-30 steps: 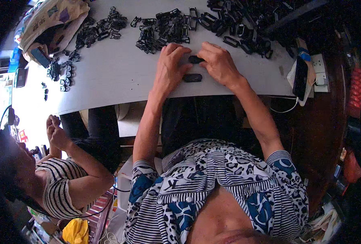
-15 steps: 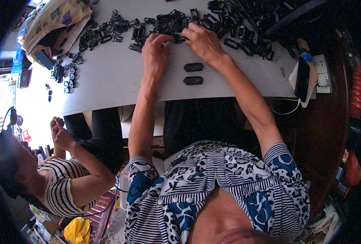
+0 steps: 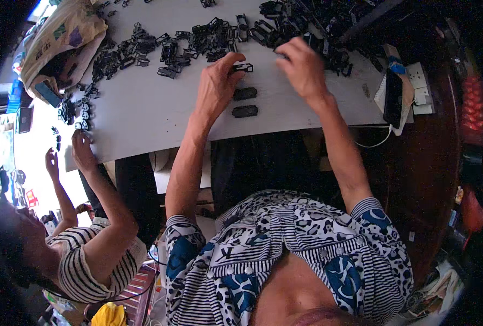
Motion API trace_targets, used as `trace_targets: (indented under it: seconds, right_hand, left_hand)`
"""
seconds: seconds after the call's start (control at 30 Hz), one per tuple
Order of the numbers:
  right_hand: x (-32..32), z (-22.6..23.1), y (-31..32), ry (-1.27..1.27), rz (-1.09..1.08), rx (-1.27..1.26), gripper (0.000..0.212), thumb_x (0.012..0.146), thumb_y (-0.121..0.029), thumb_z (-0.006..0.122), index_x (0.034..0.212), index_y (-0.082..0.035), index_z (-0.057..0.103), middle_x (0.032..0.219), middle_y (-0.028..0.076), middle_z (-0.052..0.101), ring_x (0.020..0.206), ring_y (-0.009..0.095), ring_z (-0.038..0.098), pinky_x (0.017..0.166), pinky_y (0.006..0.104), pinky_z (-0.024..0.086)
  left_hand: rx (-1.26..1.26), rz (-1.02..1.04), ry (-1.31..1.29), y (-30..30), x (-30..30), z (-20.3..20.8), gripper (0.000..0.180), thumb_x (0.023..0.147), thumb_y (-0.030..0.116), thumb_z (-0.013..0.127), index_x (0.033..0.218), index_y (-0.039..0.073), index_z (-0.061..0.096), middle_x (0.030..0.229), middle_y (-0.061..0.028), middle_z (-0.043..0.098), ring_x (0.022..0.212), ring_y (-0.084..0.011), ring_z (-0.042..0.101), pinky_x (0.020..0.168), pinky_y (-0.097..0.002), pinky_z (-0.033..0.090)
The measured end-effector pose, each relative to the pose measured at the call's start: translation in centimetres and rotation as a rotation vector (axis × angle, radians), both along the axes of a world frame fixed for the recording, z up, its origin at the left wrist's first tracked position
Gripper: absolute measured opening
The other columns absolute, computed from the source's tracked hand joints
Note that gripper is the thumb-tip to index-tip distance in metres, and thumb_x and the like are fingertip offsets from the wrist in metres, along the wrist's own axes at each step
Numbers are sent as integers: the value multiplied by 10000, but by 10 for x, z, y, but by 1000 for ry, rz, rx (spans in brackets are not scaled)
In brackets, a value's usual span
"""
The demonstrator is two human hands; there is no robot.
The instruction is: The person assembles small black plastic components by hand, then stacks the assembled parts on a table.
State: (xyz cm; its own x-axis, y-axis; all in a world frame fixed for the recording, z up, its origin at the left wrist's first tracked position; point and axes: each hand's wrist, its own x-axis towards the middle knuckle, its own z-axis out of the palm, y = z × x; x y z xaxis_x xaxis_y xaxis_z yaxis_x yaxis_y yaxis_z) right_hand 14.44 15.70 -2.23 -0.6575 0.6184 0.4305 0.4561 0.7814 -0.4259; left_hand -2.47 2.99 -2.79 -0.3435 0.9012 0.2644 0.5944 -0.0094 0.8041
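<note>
My left hand point(image 3: 217, 84) grips a small black rectangular frame part point(image 3: 244, 68) by its end, between thumb and fingers, just above the white table. To its right, my right hand point(image 3: 305, 70) is raised with thumb and fingers curled toward each other. A dark bit shows between those fingertips, too blurred to name. Below the held part, an oval black piece point(image 3: 245, 93) lies flat on the table, and a second oval black piece point(image 3: 244, 111) lies nearer to me, parallel to it.
Heaps of black frame parts point(image 3: 211, 38) spread across the far table point(image 3: 143, 108), with more at far right. A paper bag point(image 3: 70, 38) stands far left. At right are a phone point(image 3: 393, 98) and a power strip point(image 3: 418, 87). A co-worker's hands point(image 3: 82, 149) reach the left table edge.
Both my hands have drawn back from the heap; the left now holds a frame part over the table. My right hand has moved rightward. The co-worker's hands have separated and reached toward the table.
</note>
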Motion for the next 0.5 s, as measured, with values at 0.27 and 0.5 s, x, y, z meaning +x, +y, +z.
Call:
trace_targets:
  seconds: [0.27,0.5]
  right_hand:
    - [14,-1,8,-325,-131,119,248,773,-129,740,972,-27,632,1004,110,571,887,345,619,732,429,507]
    - [14,18,14,-234,55,4,101,820,-63,596,910,-37,634,951,125,572,908,319,614,768,405,504]
  left_hand:
    - [-53,12,190,7,4,-5,220,822,150,692,1019,54,677,946,-132,673,832,-294,663,724,-369,507]
    - [-78,86,172,-4,-2,-8,300,764,97,748,1055,79,677,980,-124,631,843,-296,643,707,-396,506]
